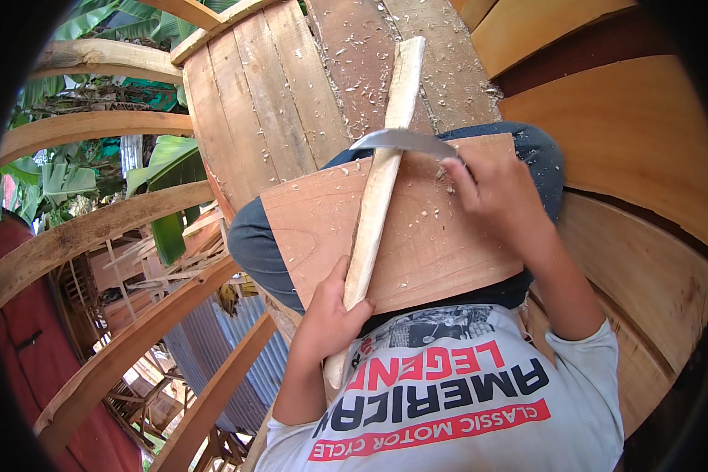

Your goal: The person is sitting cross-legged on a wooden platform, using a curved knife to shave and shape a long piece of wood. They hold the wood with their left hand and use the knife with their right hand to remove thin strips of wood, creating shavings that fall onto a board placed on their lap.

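Note:
A long, pale, peeled wooden stick (377,197) slants across a flat plywood board (456,236) on my lap. Around the stick's lower part, close to my shirt, my left hand (329,318) is closed; the near end shows below it. My right hand (502,193) grips a knife (405,140) at the board's right side, its handle mostly hidden by the fingers. The curved grey blade lies crosswise over the stick above its middle, its tip pointing left. Whether the edge bites into the wood, I cannot tell. Small shavings dot the board.
Beyond my knees, the plank floor (252,102) is strewn with wood shavings. Curved-looking wooden rails (126,208) run along the left, with banana leaves (169,161) and corrugated sheets (228,354) outside. Wide wall planks (621,134) stand close on the right.

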`<state>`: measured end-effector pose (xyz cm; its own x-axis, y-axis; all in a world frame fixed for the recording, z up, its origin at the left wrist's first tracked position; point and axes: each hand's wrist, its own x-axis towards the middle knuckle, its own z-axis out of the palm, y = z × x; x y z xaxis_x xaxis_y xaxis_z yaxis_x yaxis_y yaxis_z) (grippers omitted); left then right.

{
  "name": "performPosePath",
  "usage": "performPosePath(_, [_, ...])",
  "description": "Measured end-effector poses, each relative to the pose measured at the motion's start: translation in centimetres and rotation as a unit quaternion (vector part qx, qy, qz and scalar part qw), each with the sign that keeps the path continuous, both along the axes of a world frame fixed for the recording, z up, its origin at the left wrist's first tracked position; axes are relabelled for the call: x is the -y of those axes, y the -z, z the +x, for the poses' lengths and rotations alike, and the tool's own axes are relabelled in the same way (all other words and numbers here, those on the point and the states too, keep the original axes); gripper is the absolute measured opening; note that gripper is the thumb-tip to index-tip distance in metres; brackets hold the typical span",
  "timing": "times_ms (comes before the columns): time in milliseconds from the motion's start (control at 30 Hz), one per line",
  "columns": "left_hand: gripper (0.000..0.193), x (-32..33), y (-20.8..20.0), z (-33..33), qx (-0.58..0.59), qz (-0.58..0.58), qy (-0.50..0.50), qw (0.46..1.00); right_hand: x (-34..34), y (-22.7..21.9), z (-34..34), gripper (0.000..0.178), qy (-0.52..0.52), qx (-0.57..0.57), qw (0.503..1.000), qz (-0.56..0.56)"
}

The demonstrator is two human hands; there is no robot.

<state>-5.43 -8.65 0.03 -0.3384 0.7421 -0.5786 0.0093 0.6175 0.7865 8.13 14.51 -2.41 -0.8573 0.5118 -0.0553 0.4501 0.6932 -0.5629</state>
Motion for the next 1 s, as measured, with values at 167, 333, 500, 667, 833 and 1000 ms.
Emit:
performPosePath(167, [0.048, -0.4, 0.3, -0.1, 0.009, 0.011, -0.001, 1.000, 1.8, -1.5, 0.0, 0.033, 0.005, 0.037, 0.998, -0.049])
performPosePath(333, [0.044, -0.7, -0.4, 0.1, 0.013, 0.002, -0.013, 1.000, -1.4, -0.7, -0.5, 0.034, 0.091, 0.015, 0.996, -0.018])
performPosePath(500, [0.047, -0.3, -0.2, 0.0, 0.001, -0.018, 0.005, 1.000, -0.4, -0.7, -0.1, 0.033, 0.012, 0.005, 0.999, 0.034])
performPosePath(667, [0.049, -0.5, 0.1, 0.1, 0.010, 0.010, -0.009, 1.000, 1.7, -1.5, -0.1, 0.035, -0.027, 0.053, 0.998, 0.009])
performPosePath(833, [0.050, -0.6, -0.2, 0.2, 0.003, 0.003, -0.005, 1.000, -2.1, 0.0, -0.8, 0.034, 0.067, -0.015, 0.994, 0.079])
performPosePath(1000, [0.045, 0.1, 0.9, 0.3, -0.033, 0.029, -0.006, 0.999, 0.5, -1.0, -0.2, 0.036, -0.006, 0.021, 0.999, 0.027])
